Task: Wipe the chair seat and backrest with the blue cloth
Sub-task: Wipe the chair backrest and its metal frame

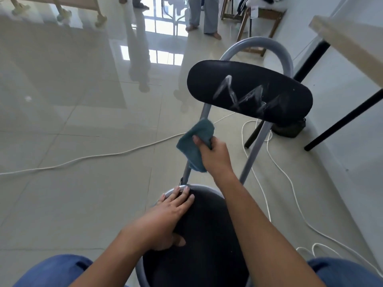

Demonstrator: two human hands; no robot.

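Note:
A chair with a grey metal tube frame stands right in front of me. Its round black seat is at the bottom middle. The black oval backrest sits higher up and carries white zigzag smears across its face. My right hand grips the folded blue cloth in the gap between seat and backrest, beside the left frame tube and below the backrest. My left hand lies flat on the seat's left edge, fingertips on the metal rim.
White cords trail over the glossy tiled floor left and right of the chair. A table with black legs stands at the right, a dark bag under it. People's legs and wooden furniture are at the far end.

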